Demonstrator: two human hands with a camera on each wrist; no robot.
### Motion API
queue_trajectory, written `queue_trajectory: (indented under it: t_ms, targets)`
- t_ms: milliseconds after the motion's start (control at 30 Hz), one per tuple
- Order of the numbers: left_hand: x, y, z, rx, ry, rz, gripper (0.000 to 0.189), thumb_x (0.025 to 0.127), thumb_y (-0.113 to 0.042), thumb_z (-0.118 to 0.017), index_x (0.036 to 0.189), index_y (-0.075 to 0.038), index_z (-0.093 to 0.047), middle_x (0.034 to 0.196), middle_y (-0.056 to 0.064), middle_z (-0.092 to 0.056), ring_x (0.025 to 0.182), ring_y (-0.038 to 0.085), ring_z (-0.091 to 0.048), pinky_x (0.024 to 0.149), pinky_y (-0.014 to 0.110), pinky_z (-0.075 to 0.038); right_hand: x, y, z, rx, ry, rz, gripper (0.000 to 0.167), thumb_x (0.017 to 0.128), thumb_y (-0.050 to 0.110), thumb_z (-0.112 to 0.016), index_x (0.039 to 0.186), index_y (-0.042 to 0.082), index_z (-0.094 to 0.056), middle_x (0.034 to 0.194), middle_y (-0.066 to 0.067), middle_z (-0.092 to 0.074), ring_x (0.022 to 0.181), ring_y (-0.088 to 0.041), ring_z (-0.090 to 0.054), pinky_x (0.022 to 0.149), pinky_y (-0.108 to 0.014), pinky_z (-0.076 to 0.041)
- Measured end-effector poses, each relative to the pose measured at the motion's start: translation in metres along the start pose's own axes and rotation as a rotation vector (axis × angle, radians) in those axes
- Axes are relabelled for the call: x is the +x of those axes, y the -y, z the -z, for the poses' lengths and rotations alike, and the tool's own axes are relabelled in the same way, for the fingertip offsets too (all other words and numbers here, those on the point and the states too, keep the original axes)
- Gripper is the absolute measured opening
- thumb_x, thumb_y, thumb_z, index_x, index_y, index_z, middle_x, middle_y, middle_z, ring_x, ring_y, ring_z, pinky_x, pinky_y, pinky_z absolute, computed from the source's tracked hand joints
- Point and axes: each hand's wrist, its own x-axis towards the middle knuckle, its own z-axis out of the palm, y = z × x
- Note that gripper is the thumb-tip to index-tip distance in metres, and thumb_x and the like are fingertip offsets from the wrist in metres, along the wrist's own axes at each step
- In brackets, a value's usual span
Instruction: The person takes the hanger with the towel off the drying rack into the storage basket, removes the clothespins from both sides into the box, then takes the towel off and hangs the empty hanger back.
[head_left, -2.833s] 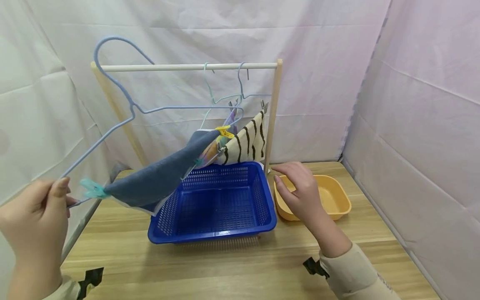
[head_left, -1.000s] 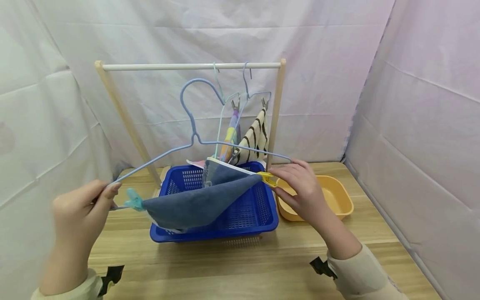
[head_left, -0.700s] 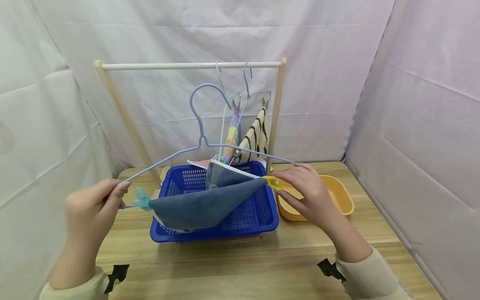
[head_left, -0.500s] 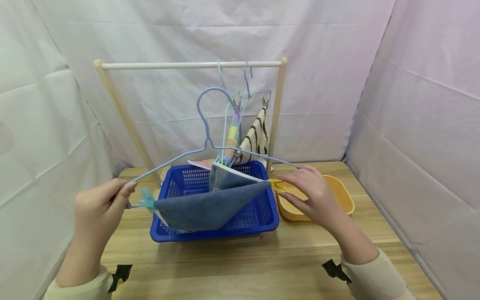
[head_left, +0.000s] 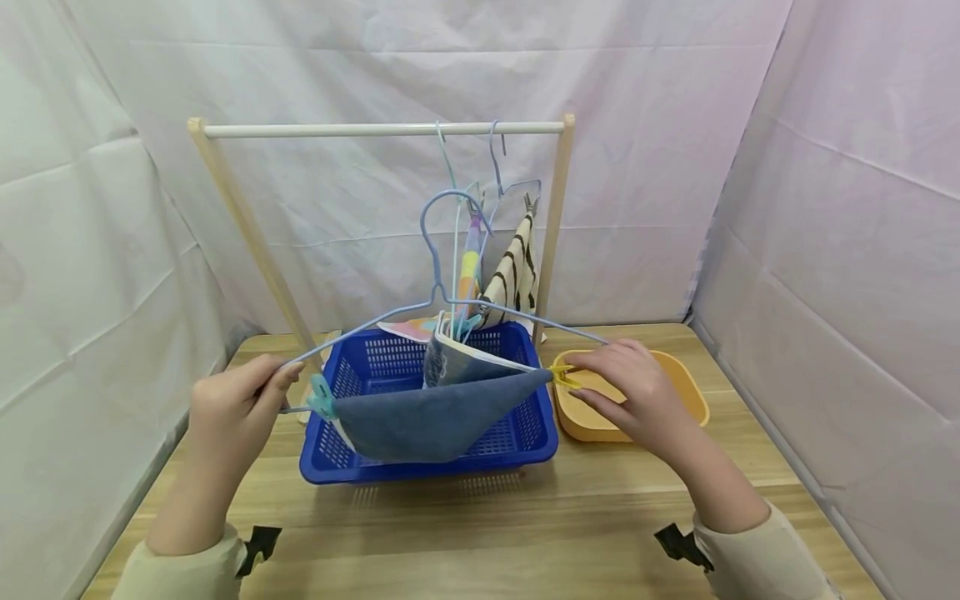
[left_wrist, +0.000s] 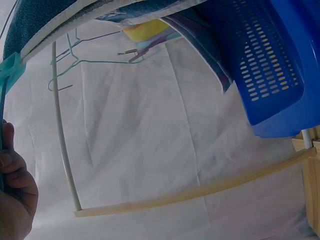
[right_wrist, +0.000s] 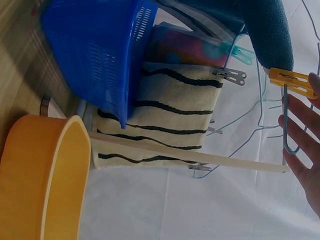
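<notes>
In the head view my left hand [head_left: 236,408] grips the left end of a blue wire hanger [head_left: 437,287]. A dark blue towel [head_left: 442,417] hangs along its lower bar, held by a turquoise clothespin [head_left: 321,398] on the left and a yellow clothespin [head_left: 562,376] on the right. Thumb and fingers of my right hand [head_left: 630,390] pinch that yellow clothespin at the hanger's right end. The right wrist view shows the hanger's bent end [right_wrist: 289,142] against the fingers. Only part of my left hand [left_wrist: 15,185] appears in the left wrist view.
Below the towel stands a blue perforated basket [head_left: 427,473]. A yellow tub [head_left: 682,392] sits to its right. Behind, a drying rack [head_left: 315,131] bears two hangers, with a striped cloth [head_left: 513,271] and a multicoloured cloth [head_left: 468,262]. White curtains [head_left: 825,275] enclose the table.
Earlier, my right hand was empty near the yellow tub; now it pinches the yellow clothespin. My left hand has moved right, bringing hanger and towel over the basket, with the hook lower.
</notes>
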Motion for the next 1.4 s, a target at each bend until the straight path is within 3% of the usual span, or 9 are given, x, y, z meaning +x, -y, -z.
queue_trajectory:
  t_ms: [133,467,967,1200,1400]
  targets:
    - [-0.003,0.000,-0.004,0.008,0.012,0.027,0.050,0.101,-0.043,-0.050,0.072,-0.005,-0.065,0.050,-0.003,-0.051,0.041,0.006,-0.041,0.040,0.018,-0.032,-0.005,-0.002,0.000,-0.006,0.037,-0.023,0.039,0.101,0.037,-0.053,0.111,0.003,-0.068,0.101,-0.004,-0.071,0.092,-0.022,-0.064,0.090,-0.039,-0.042]
    - [-0.008,0.003,-0.012,0.041,0.042,-0.004,0.052,0.102,-0.043,-0.047,0.072,-0.005,-0.065,0.051,-0.004,-0.053,0.041,0.009,-0.045,0.038,0.019,-0.032,-0.011,-0.006,-0.004,-0.012,0.127,-0.104,0.045,0.101,0.043,-0.049,0.113,0.003,-0.067,0.100,-0.002,-0.070,0.095,-0.020,-0.063,0.095,-0.039,-0.039]
    - [-0.007,0.003,-0.009,0.063,0.037,-0.004,0.052,0.103,-0.041,-0.047,0.072,-0.003,-0.065,0.052,-0.003,-0.053,0.041,0.008,-0.043,0.039,0.020,-0.034,-0.008,-0.006,-0.009,-0.026,0.087,-0.104,0.041,0.101,0.042,-0.050,0.111,0.006,-0.067,0.106,-0.001,-0.069,0.098,-0.021,-0.062,0.094,-0.048,-0.035]
    - [-0.008,0.004,-0.009,0.076,0.031,0.003,0.054,0.101,-0.044,-0.048,0.070,-0.003,-0.063,0.051,-0.002,-0.051,0.040,0.008,-0.040,0.037,0.019,-0.030,-0.004,-0.005,-0.011,-0.046,-0.009,-0.050,0.035,0.099,0.038,-0.055,0.106,0.008,-0.070,0.102,0.000,-0.070,0.097,-0.026,-0.059,0.085,-0.053,-0.029]
    - [-0.008,0.003,-0.009,0.073,0.030,0.008,0.054,0.101,-0.044,-0.048,0.071,-0.002,-0.064,0.050,-0.003,-0.051,0.039,0.009,-0.040,0.037,0.020,-0.029,-0.005,-0.005,-0.010,0.001,-0.026,-0.032,0.033,0.099,0.035,-0.055,0.106,0.007,-0.071,0.104,-0.002,-0.070,0.097,-0.025,-0.058,0.083,-0.047,-0.030]
